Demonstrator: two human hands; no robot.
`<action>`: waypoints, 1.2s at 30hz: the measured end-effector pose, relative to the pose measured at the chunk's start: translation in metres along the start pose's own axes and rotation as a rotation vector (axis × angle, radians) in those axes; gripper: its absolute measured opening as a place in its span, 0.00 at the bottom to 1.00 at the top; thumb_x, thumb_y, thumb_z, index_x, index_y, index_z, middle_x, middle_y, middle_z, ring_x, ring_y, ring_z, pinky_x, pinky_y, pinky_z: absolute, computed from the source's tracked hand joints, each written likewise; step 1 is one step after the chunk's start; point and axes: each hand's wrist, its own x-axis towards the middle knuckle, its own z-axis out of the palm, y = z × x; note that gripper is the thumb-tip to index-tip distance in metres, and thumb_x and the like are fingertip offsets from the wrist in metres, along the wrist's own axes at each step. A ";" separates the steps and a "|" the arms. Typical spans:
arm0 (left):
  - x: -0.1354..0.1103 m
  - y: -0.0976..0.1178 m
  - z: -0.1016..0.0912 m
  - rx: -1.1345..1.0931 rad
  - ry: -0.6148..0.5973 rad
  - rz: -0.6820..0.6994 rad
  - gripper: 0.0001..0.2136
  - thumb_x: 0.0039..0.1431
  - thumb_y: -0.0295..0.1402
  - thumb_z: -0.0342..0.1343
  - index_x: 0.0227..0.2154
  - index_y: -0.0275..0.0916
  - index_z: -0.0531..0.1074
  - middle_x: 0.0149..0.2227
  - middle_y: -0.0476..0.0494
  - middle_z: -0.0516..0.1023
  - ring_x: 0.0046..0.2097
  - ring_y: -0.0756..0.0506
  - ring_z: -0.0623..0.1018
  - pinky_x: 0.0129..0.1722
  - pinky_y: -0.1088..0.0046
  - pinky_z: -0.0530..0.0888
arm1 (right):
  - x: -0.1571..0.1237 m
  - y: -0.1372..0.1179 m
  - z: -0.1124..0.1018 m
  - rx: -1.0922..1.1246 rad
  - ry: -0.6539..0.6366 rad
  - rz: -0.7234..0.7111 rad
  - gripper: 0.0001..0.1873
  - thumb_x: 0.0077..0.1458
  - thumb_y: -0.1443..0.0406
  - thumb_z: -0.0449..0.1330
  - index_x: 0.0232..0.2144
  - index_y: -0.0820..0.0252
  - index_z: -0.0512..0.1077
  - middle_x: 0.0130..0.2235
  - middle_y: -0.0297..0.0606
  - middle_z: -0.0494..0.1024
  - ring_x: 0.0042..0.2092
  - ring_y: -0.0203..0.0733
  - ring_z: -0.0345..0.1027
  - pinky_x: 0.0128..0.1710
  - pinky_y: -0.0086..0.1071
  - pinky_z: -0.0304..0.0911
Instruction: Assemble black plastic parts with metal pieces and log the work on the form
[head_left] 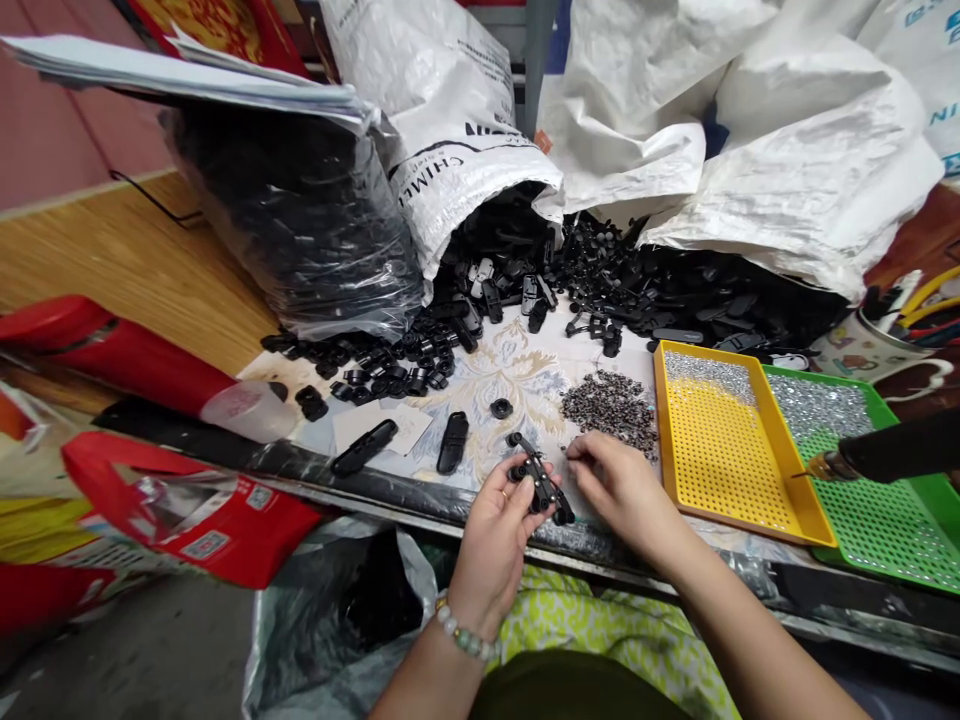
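My left hand [496, 525] is closed around a black plastic clip assembly [538, 482], held just above the table's near edge. My right hand [619, 488] is beside it on the right, its fingertips pinched together near the top of the assembly; whatever small thing it pinches is too small to make out. A heap of small dark metal screws [611, 408] lies just beyond my right hand. Two loose long black clips [364, 446] [453, 441] and a small black ring [501, 407] lie on the patterned table cover [510, 375].
A yellow perforated tray [724, 445] and a green perforated tray [870, 500] hold shiny small parts at the right. An electric screwdriver [877, 455] hangs over the green tray. White sacks [465, 140] spill black plastic parts [600, 275] at the back. A red bag [187, 520] lies left.
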 end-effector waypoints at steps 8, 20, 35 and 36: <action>0.000 -0.003 0.005 0.071 0.033 0.051 0.14 0.56 0.32 0.54 0.45 0.41 0.62 0.39 0.45 0.75 0.44 0.47 0.74 0.42 0.72 0.71 | -0.025 -0.003 0.000 0.217 -0.090 0.055 0.06 0.55 0.71 0.52 0.29 0.59 0.67 0.29 0.34 0.70 0.33 0.36 0.64 0.34 0.29 0.58; -0.004 -0.007 0.016 0.055 0.070 0.090 0.11 0.55 0.31 0.55 0.41 0.41 0.63 0.39 0.45 0.75 0.42 0.49 0.74 0.38 0.77 0.71 | -0.040 -0.004 0.027 -0.092 0.188 -0.117 0.09 0.59 0.71 0.47 0.33 0.62 0.67 0.31 0.41 0.70 0.34 0.41 0.62 0.35 0.35 0.60; -0.006 -0.004 0.012 0.047 -0.052 -0.018 0.17 0.54 0.33 0.56 0.48 0.44 0.66 0.49 0.43 0.70 0.49 0.46 0.70 0.43 0.71 0.71 | -0.024 -0.001 0.005 0.446 0.077 0.142 0.07 0.55 0.65 0.55 0.28 0.58 0.72 0.33 0.36 0.66 0.38 0.39 0.63 0.40 0.34 0.60; -0.006 -0.005 0.011 0.055 -0.066 -0.020 0.17 0.54 0.33 0.57 0.48 0.44 0.67 0.51 0.43 0.68 0.50 0.45 0.70 0.43 0.71 0.71 | -0.023 -0.001 0.004 0.520 0.050 0.164 0.07 0.54 0.63 0.56 0.27 0.59 0.71 0.32 0.36 0.66 0.38 0.39 0.63 0.40 0.33 0.60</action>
